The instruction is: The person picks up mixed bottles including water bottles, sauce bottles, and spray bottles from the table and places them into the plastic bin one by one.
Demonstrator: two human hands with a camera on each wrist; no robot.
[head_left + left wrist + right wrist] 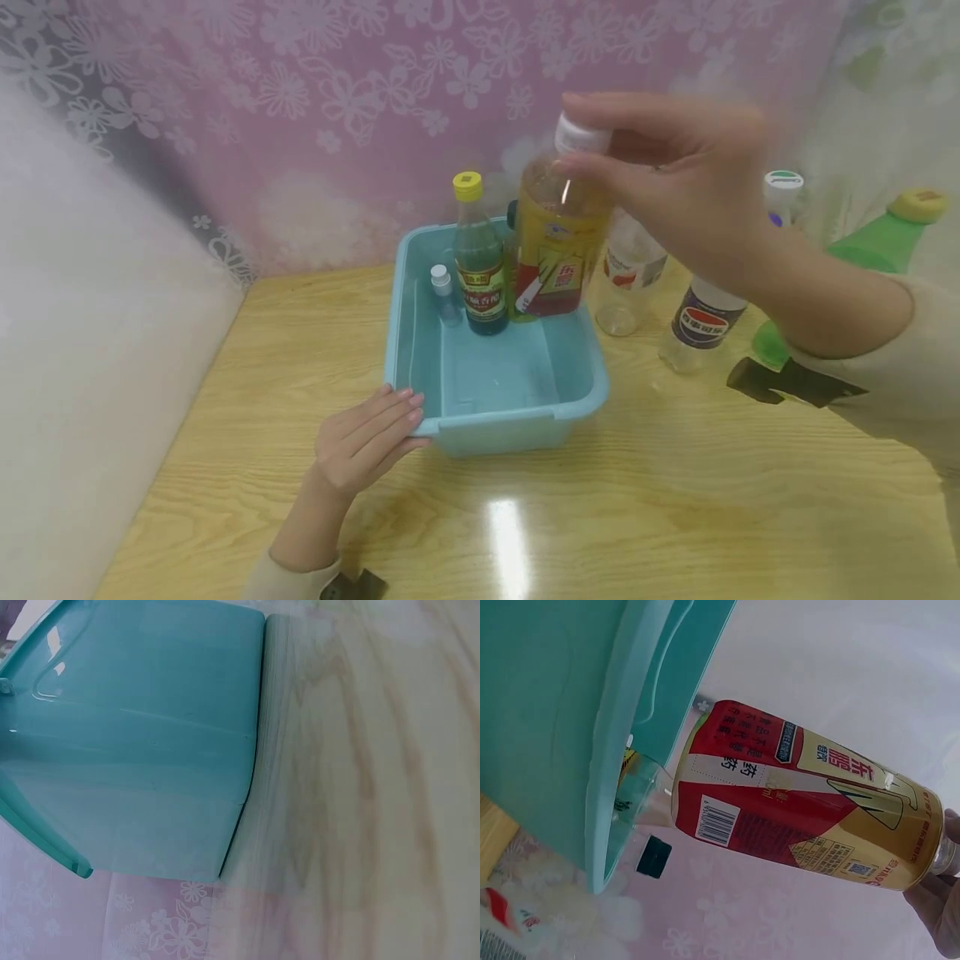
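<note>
My right hand (pixel 682 175) pinches the white cap of a drink bottle (pixel 562 233) with a yellow and red label, held over the right side of a light blue plastic tub (pixel 495 375). The right wrist view shows this bottle (pixel 802 802) tilted, its base by the tub's rim (pixel 622 735). My left hand (pixel 371 437) rests on the tub's near left corner, fingers laid over the rim. Inside the tub stand a yellow-capped sauce bottle (pixel 482 275) and a small white-capped bottle (pixel 444 292). A dark-capped bottle (pixel 654 856) is partly hidden behind the held one.
Right of the tub, a clear bottle (pixel 618 317), a bottle with a dark Pepsi-style label (pixel 701 325) and a green bottle with a yellow cap (pixel 873 246) stand on the wooden table (pixel 300 358). A pink flowered curtain (pixel 337 150) hangs behind.
</note>
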